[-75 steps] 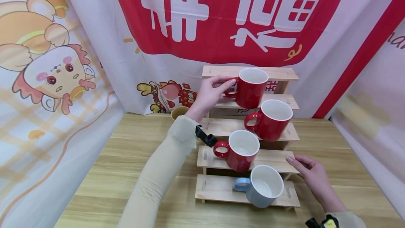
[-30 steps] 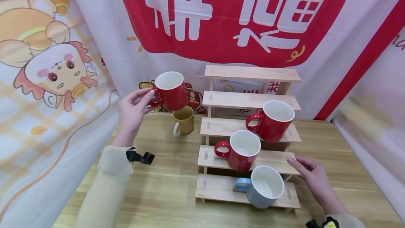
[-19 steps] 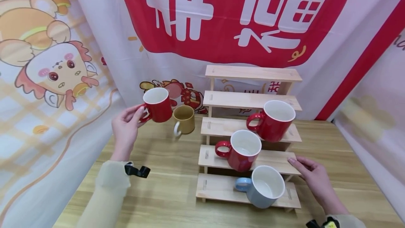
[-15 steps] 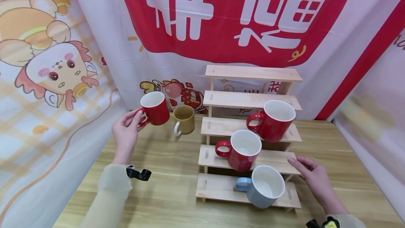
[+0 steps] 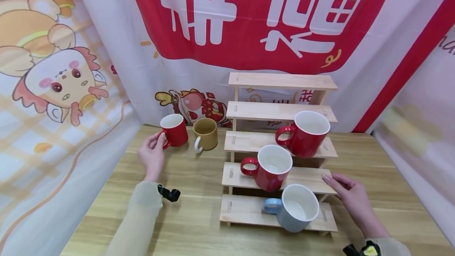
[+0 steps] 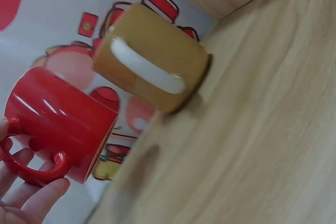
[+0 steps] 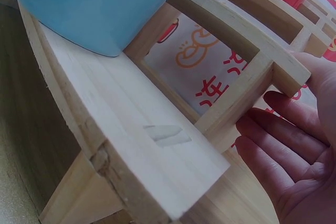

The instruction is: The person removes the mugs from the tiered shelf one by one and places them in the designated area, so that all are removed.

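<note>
My left hand (image 5: pixel 152 154) pinches the handle of a red mug (image 5: pixel 176 132), white inside, at the back left of the table. In the left wrist view this mug (image 6: pixel 60 121) is held close over the wood, its shadow falling on the tabletop. Right beside it stands a brown mug (image 5: pixel 207 134) with a white handle. My right hand (image 5: pixel 351 194) grips the right end of a board of the tiered wooden rack (image 5: pixel 313 179), thumb on top and fingers below. Two red mugs, an upper one (image 5: pixel 308 137) and a lower one (image 5: pixel 271 171), and a light blue mug (image 5: pixel 296 210) sit on the rack.
The rack's two upper boards (image 5: pixel 281 110) rise behind the mugs. Printed cloth (image 5: pixel 199 66) hangs along the back and both sides. Wood-grain tabletop (image 5: pixel 192 212) extends left of the rack and in front of it.
My left hand has carried the red mug from the upper part of the rack leftward, then down beside the brown mug. The right hand stays at the rack's edge.
</note>
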Demonstrator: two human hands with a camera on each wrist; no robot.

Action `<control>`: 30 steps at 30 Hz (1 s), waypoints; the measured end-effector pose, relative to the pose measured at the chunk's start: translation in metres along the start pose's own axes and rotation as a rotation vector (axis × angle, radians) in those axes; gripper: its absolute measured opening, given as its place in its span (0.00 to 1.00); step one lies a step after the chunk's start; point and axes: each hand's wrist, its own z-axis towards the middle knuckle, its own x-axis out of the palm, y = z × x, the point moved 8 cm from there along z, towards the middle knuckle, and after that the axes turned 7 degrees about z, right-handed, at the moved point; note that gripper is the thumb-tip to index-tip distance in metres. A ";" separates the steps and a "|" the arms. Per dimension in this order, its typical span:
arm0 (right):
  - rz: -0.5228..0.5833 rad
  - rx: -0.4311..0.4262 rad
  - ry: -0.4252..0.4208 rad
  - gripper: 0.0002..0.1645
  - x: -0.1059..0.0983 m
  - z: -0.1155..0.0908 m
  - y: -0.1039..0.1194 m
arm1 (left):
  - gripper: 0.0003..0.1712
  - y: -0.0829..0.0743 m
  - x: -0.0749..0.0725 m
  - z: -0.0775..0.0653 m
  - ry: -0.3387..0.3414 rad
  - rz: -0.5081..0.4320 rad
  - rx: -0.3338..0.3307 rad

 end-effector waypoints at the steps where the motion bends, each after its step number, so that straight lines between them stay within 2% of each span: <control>1: 0.003 -0.006 -0.002 0.28 0.000 0.000 0.000 | 0.17 0.004 0.002 0.001 -0.004 0.013 -0.001; 6: 0.011 -0.026 -0.010 0.24 0.001 0.001 0.002 | 0.18 0.018 0.011 0.004 -0.003 0.027 -0.037; 15: 0.018 -0.015 0.004 0.21 0.002 -0.001 0.002 | 0.19 0.030 0.020 0.002 0.004 0.018 -0.076; 20: 0.038 -0.021 -0.010 0.18 0.000 -0.001 0.001 | 0.19 0.033 0.026 -0.001 0.035 0.025 -0.054; 25: 0.047 -0.013 -0.009 0.16 0.000 -0.001 -0.001 | 0.17 0.042 0.025 -0.004 0.031 0.034 -0.077; 30: 0.034 -0.017 -0.014 0.21 0.000 -0.001 -0.001 | 0.26 0.041 0.024 -0.006 0.045 0.077 -0.069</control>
